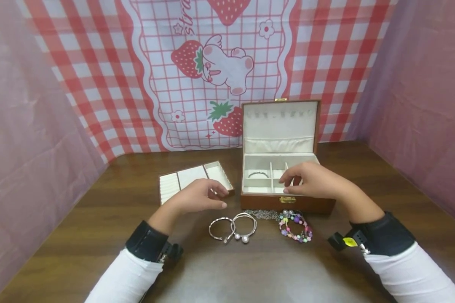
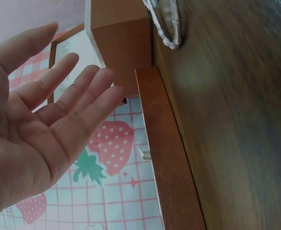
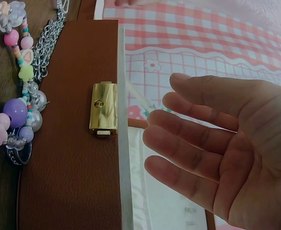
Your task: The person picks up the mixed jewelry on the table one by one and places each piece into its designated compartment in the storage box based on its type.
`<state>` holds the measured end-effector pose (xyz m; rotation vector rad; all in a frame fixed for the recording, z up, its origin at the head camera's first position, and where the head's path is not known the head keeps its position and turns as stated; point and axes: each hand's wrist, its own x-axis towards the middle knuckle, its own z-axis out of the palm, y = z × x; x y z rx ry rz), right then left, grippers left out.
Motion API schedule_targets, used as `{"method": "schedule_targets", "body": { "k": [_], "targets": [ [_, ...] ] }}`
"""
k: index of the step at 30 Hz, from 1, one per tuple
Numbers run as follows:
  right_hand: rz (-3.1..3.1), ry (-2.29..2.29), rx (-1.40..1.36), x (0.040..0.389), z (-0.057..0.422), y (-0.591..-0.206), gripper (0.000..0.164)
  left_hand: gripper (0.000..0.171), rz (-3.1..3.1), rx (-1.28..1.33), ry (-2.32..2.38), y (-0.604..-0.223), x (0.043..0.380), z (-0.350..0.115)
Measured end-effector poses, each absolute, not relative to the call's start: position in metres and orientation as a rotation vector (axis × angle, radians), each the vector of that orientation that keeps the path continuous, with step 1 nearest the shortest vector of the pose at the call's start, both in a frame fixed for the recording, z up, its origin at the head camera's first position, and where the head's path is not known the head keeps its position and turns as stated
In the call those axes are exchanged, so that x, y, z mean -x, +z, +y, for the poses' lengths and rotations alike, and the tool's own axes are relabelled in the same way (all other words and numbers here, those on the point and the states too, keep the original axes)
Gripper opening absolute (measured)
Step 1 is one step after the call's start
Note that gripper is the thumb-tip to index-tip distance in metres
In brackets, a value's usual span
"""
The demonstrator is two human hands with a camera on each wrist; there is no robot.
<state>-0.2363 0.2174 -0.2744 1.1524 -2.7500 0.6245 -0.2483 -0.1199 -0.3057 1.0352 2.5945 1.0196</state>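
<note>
My right hand (image 1: 314, 181) hovers above the front edge of the brown jewelry box (image 1: 261, 203), fingers loosely bent and holding nothing. The lid (image 1: 280, 124) stands raised, showing a pale lining. One thin bracelet (image 1: 258, 173) lies in a back-left compartment; the hand hides part of the right side. Over the removable tray (image 1: 191, 174), left of the box, my left hand (image 1: 197, 195) is relaxed with its palm bare in the left wrist view. Before the box lie two silver bangles (image 1: 245, 235), a silver chain (image 1: 263, 214) and colorful beaded bracelets (image 1: 305, 235).
The wooden table (image 1: 227, 273) carries everything. A red-and-white strawberry cloth (image 1: 220, 63) hangs behind it, and pink curtains (image 1: 421, 84) flank both sides. The gold clasp (image 3: 103, 108) sits on the box's front face, close to the beads.
</note>
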Motion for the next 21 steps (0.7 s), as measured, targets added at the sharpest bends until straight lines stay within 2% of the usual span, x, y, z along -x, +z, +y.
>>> {"method": "schedule_targets", "body": {
  "k": [9,21],
  "targets": [
    [-2.748,0.632,-1.180,0.234,0.216,-0.274,0.015,0.018,2.635,-1.069,0.678,-0.313,0.250,-0.117],
    [-2.758,0.620,-1.202,0.235,0.214,-0.275,0.014,0.018,2.641,-0.854,0.519,-0.321,0.244,-0.110]
  ]
}}
